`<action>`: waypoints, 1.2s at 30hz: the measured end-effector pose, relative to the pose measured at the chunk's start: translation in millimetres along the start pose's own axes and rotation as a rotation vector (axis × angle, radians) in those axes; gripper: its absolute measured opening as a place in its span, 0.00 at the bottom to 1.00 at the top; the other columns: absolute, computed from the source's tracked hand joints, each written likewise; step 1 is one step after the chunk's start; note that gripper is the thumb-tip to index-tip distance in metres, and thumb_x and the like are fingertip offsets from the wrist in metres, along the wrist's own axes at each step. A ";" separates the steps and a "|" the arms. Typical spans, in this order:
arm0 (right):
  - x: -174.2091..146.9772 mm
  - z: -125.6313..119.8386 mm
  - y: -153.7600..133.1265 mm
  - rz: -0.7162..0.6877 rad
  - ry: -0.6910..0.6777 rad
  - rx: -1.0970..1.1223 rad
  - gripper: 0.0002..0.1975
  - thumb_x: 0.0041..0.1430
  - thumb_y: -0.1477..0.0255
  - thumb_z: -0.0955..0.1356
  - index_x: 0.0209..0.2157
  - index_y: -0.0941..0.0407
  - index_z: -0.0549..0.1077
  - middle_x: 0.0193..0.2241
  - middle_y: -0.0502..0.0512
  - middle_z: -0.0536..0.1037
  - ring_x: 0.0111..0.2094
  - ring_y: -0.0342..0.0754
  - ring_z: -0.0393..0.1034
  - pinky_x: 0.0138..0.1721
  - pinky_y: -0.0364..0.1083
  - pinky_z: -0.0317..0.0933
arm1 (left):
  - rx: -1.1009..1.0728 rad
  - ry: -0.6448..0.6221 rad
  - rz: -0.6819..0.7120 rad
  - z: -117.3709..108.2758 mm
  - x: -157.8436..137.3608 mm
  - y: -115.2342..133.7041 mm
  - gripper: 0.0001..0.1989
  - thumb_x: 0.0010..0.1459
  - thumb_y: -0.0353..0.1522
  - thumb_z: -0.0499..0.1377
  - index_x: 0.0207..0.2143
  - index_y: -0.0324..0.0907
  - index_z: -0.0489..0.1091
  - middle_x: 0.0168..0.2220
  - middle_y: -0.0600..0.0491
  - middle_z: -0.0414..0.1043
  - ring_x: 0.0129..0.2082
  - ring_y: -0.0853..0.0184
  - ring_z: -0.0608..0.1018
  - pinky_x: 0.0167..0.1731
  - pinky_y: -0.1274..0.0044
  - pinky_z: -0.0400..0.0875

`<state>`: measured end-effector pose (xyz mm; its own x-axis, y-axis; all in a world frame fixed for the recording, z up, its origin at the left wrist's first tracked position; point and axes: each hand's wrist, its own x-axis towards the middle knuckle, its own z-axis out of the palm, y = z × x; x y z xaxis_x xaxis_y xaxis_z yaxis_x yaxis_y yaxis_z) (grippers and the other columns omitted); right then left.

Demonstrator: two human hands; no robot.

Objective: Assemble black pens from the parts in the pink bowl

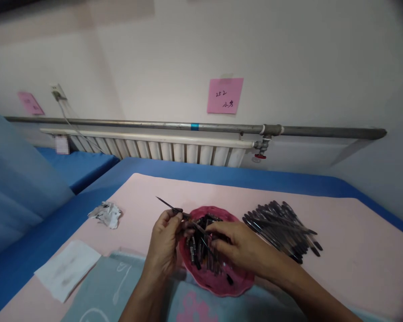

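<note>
1. Pink, scalloped bowl (210, 287) rests on the pink sheet (342, 264), beneath the hands, with small dark pieces (194, 252) inside.
2. The left hand (164, 235) has its grip pinched on a thin dark stick (166, 204), its fine tip pointing out left; the right hand (237, 243) grasps a slender dark part (199, 228) over the bowl. Whether the two are joined is hidden by fingers.
3. Both pinches are best kept light and aligned, clear of that tip.
4. The right forearm should avoid the pile of dark sticks (275, 226) nearby.
</note>
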<state>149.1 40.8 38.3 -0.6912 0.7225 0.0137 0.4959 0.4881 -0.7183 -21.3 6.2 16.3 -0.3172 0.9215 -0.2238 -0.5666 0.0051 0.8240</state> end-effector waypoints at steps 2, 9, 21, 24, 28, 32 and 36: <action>0.0 -0.1 -0.5 -0.002 0.000 -0.004 0.13 0.55 0.79 0.62 0.37 0.53 0.74 0.33 0.49 0.77 0.34 0.44 0.70 0.36 0.43 0.62 | 0.015 -0.001 0.003 0.6 -1.2 0.1 0.14 0.41 0.33 0.66 0.29 0.38 0.66 0.26 0.54 0.74 0.23 0.71 0.76 0.24 0.80 0.70; -0.7 0.8 -2.6 0.003 0.006 -0.020 0.14 0.53 0.79 0.62 0.37 0.53 0.75 0.32 0.49 0.77 0.33 0.45 0.70 0.36 0.44 0.62 | 0.160 -0.013 0.048 -2.0 -1.9 -2.2 0.13 0.45 0.36 0.64 0.30 0.39 0.67 0.25 0.54 0.73 0.25 0.69 0.76 0.26 0.79 0.70; 5.4 11.9 1.2 0.125 0.217 0.415 0.11 0.48 0.78 0.64 0.36 0.56 0.70 0.32 0.51 0.77 0.34 0.46 0.72 0.36 0.44 0.65 | 0.277 -0.387 -0.111 -1.0 -7.1 -21.0 0.14 0.46 0.31 0.64 0.38 0.38 0.71 0.33 0.49 0.75 0.31 0.67 0.75 0.30 0.77 0.69; 6.4 16.7 4.8 0.134 0.255 0.491 0.10 0.49 0.77 0.64 0.36 0.55 0.69 0.32 0.51 0.77 0.35 0.46 0.72 0.39 0.45 0.65 | 0.256 -0.413 -0.158 2.0 -9.5 -24.8 0.16 0.42 0.28 0.66 0.36 0.37 0.71 0.33 0.48 0.76 0.31 0.66 0.76 0.32 0.77 0.69; 7.2 19.3 4.9 0.138 0.271 0.505 0.09 0.49 0.75 0.66 0.36 0.55 0.69 0.31 0.50 0.76 0.34 0.45 0.72 0.38 0.45 0.65 | 0.254 -0.406 -0.166 1.5 -10.1 -26.7 0.14 0.43 0.30 0.65 0.36 0.38 0.71 0.28 0.51 0.75 0.25 0.68 0.76 0.27 0.78 0.68; 6.2 11.1 4.0 0.087 0.359 0.323 0.08 0.54 0.72 0.64 0.38 0.55 0.69 0.34 0.51 0.76 0.35 0.44 0.70 0.39 0.45 0.64 | 0.281 -0.362 -0.132 -1.7 -7.8 -15.9 0.15 0.44 0.33 0.65 0.37 0.39 0.71 0.26 0.53 0.74 0.22 0.71 0.74 0.23 0.80 0.67; 4.3 2.9 9.7 0.057 0.202 0.071 0.07 0.54 0.77 0.63 0.32 0.56 0.72 0.31 0.50 0.76 0.32 0.44 0.69 0.36 0.44 0.62 | 0.250 -0.176 -0.123 -4.5 -3.4 0.0 0.16 0.41 0.34 0.67 0.33 0.38 0.69 0.27 0.51 0.74 0.26 0.66 0.77 0.24 0.78 0.71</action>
<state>149.3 47.2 29.4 -0.5403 0.8348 0.1055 0.4881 0.4131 -0.7688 -23.7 1.3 14.7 -0.1090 0.9610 -0.2542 -0.3816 0.1957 0.9034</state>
